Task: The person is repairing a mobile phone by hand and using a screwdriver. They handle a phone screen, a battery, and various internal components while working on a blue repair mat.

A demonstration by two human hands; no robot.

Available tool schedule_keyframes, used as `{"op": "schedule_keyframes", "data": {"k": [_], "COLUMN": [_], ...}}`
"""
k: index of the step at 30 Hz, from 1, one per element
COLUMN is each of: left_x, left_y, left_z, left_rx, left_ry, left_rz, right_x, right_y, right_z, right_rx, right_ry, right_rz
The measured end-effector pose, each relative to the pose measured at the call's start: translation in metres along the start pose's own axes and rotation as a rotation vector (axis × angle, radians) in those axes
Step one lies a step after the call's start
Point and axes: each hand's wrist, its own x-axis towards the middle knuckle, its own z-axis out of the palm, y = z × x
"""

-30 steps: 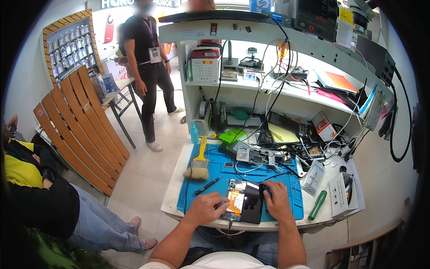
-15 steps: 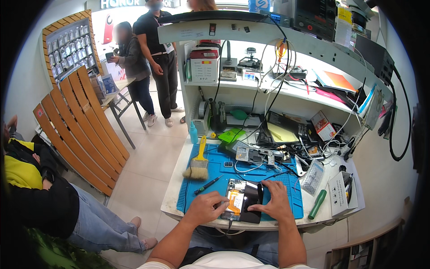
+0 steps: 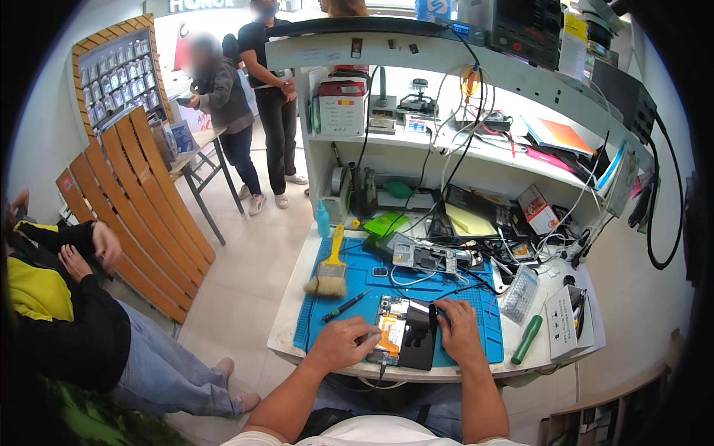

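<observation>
An opened phone (image 3: 392,327) lies on the blue work mat (image 3: 312,316), its inner parts and an orange flex cable (image 3: 390,336) showing. A dark cable (image 3: 381,369) runs from its near end. Beside it on the right is a black screen panel (image 3: 421,338). My left hand (image 3: 343,343) has thumb and fingers pressed together at the phone's left side, by the orange cable; whatever is between the fingertips is too small to name. My right hand (image 3: 461,334) rests at the panel's right edge, fingers apart and curved, the index finger near its upper corner.
Left on the mat lie a yellow-handled brush (image 3: 329,271) and a slim screwdriver (image 3: 345,306). A green handle (image 3: 527,340) and white box (image 3: 569,318) sit on the right. Cables and a metal fixture (image 3: 424,256) crowd the back. A seated person (image 3: 67,312) is at left.
My right thumb has drawn back off the black panel toward its right edge. My left hand stays nearly still. The seated person's hand has lifted, and the people behind have shifted.
</observation>
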Motion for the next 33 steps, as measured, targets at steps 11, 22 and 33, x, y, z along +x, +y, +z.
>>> {"op": "schedule_keyframes", "data": {"k": [11,22,33], "left_x": [0.0006,0.0017,0.0022], "left_y": [-0.0007,0.0004,0.0011], "left_z": [-0.0001,-0.001,-0.0016], "left_rx": [-0.03,-0.031,-0.032], "left_ry": [-0.012,-0.017,-0.028], "left_rz": [-0.029,-0.042,-0.05], "right_x": [0.0007,0.0011,0.0004], "right_y": [-0.0028,-0.0026,-0.0006], "right_z": [-0.0033,-0.0034,-0.0037], "right_rx": [0.038,0.047,0.03], "right_ry": [-0.01,-0.013,-0.017], "right_rz": [0.024,0.031,0.017]}}
